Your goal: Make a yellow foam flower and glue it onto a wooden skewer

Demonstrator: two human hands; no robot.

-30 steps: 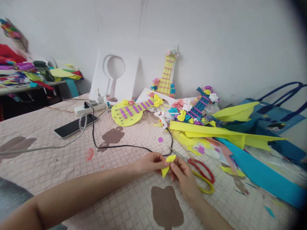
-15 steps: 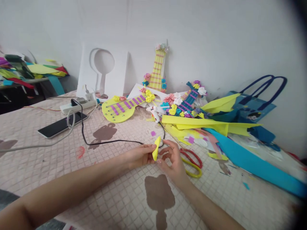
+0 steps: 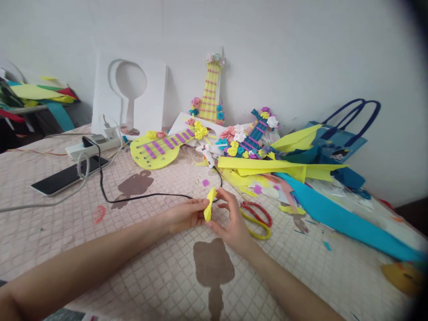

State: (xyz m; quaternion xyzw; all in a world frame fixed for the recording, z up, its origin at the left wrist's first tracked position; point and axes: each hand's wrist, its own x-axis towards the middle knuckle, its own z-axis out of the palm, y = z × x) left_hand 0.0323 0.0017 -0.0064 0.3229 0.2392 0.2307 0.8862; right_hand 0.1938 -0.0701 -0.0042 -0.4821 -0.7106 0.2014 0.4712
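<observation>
A small folded piece of yellow crepe paper [image 3: 209, 206] stands upright between my hands, above the tablecloth. My left hand [image 3: 187, 215] pinches its left side with thumb and fingers. On the other side, my right hand [image 3: 233, 225] curves round it, index fingertip at the upper end and thumb at the lower end. Just right of that hand lie scissors [image 3: 265, 218] with red and yellow handles, their blades hidden behind it. A white glue gun [image 3: 206, 156] rests farther back, its black cable running behind my hands.
Yellow paper strips [image 3: 277, 167] and a long blue strip [image 3: 321, 214] cover the right side. At the back stand a yellow paper guitar [image 3: 157, 156], a white board [image 3: 152, 98] with a cut-out, and a blue bag [image 3: 351, 142]. A phone [image 3: 67, 176] and a power strip [image 3: 93, 147] lie left.
My right index finger and thumb have closed in on the yellow paper's two ends. The paper looks slightly more spread. The whole view has shifted, so things appear farther left.
</observation>
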